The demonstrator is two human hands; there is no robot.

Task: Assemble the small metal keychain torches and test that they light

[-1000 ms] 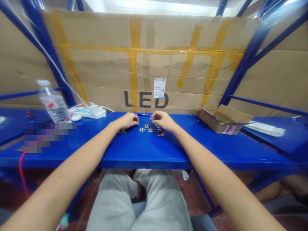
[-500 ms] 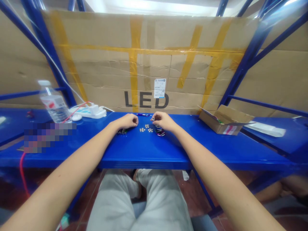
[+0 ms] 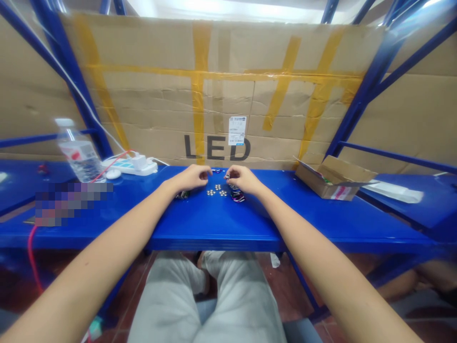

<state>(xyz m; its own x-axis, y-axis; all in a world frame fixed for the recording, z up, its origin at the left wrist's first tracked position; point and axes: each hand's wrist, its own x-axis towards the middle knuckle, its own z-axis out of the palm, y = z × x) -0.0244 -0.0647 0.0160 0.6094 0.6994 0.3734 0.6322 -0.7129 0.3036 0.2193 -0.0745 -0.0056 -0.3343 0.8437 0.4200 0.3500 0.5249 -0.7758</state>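
Observation:
My right hand (image 3: pixel 243 179) pinches a small round metal part (image 3: pixel 227 176) between thumb and fingertips. Below that hand lies a bundle of dark and coloured wires (image 3: pixel 237 195), partly covered by it. My left hand (image 3: pixel 195 176) is a short way to the left, thumb and forefinger apart, with nothing visible between them. Under its wrist several small dark parts (image 3: pixel 183 195) show only in part. Between the hands, small silvery round pieces (image 3: pixel 218 187) lie in little clusters on the blue table (image 3: pixel 214 221). Behind the left fingertips lies a slim blue object (image 3: pixel 217 170), partly hidden.
A plastic water bottle (image 3: pixel 80 155) and a white power strip (image 3: pixel 130 165) with cables stand at the left. At the right is an open cardboard box (image 3: pixel 330 183). A large taped carton (image 3: pixel 160 109) rises along the table's back edge between blue posts.
My left hand has moved slightly right and away from me, its forefinger lifting apart from the thumb and covering part of the slim blue object. My right hand stays nearly still with the metal part.

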